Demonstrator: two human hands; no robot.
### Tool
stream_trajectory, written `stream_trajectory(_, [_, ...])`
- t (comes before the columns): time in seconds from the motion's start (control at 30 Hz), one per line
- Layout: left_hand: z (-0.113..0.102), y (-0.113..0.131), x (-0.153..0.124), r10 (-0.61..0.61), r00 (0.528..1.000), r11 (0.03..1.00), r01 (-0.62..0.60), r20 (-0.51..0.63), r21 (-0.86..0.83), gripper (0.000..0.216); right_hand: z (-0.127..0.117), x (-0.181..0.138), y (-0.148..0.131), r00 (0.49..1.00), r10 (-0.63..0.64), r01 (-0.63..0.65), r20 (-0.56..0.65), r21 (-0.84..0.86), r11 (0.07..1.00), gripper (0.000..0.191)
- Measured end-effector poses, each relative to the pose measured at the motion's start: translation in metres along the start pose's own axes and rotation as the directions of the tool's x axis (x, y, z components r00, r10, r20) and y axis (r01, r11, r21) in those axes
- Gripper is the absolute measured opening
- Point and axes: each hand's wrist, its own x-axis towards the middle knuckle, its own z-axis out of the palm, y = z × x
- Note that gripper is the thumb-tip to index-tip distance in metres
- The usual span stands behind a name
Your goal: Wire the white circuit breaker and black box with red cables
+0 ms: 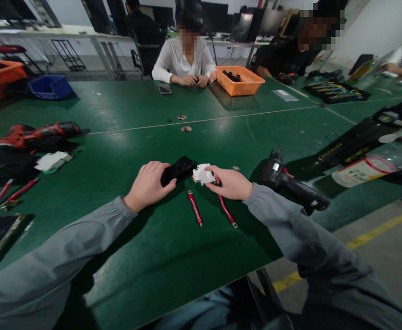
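Note:
My left hand (pixel 150 183) is closed around a black tool (pixel 178 168) that rests low over the green table (pixel 125 256). My right hand (pixel 231 183) grips a small white plastic part (pixel 201 174), held against the tip of the black tool. Two short red cables with metal lugs lie just below my hands: one cable (pixel 195 208) on the left, the other cable (pixel 227 211) running out from under my right hand.
A black power drill (pixel 290 183) lies right of my right hand. A red and black drill (pixel 37 135), white parts and red cables sit at the left. An orange bin (pixel 240 80) and a phone (pixel 165 89) are in front of a seated person across the table.

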Motion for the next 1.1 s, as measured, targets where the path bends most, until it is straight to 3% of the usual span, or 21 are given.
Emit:
stream_trajectory(0.33, [-0.004,-0.002,0.001,-0.041,0.998,0.997,0.037,0.05,0.069,0.06,-0.001,0.0,-0.001,1.0,-0.005,0.005,-0.011,-0.022,1.0,0.047])
stream_trajectory(0.53, [-0.005,-0.003,-0.003,0.058,0.997,0.998,-0.057,0.051,-0.016,0.051,-0.003,0.0,-0.005,0.999,0.041,-0.042,-0.009,-0.062,0.997,0.045])
stream_trajectory(0.63, [-0.007,-0.016,0.001,0.16,0.986,0.987,-0.16,0.034,-0.013,0.047,-0.004,0.0,-0.005,0.998,0.056,-0.057,-0.016,-0.084,0.995,0.042])
stream_trajectory(0.7, [-0.011,-0.034,0.006,0.149,0.989,0.984,-0.148,-0.004,0.097,0.047,-0.004,0.0,-0.004,0.998,0.051,-0.053,-0.02,-0.087,0.995,0.04])
stream_trajectory(0.8, [-0.02,-0.08,0.01,-0.094,0.988,0.945,0.126,-0.119,0.3,0.049,-0.003,0.0,-0.004,0.999,0.045,-0.046,-0.016,-0.076,0.996,0.04])
stream_trajectory(0.9, [-0.033,-0.135,0.001,-0.33,0.928,0.834,0.372,-0.172,0.408,0.058,-0.003,0.0,-0.004,0.999,0.043,-0.044,-0.009,-0.069,0.997,0.04])
stream_trajectory(1.0, [-0.043,-0.183,-0.018,-0.561,0.792,0.693,0.609,-0.243,0.386,0.061,-0.004,0.0,-0.005,0.999,0.047,-0.047,-0.001,-0.063,0.997,0.041])
stream_trajectory(1.07, [-0.047,-0.203,-0.029,-0.663,0.701,0.623,0.711,-0.262,0.327,0.06,-0.005,0.0,-0.006,0.999,0.052,-0.052,-0.005,-0.062,0.997,0.041])
stream_trajectory(1.1, [-0.048,-0.209,-0.032,-0.689,0.679,0.609,0.732,-0.253,0.304,0.06,-0.005,0.0,-0.006,0.998,0.055,-0.055,-0.007,-0.061,0.997,0.042])
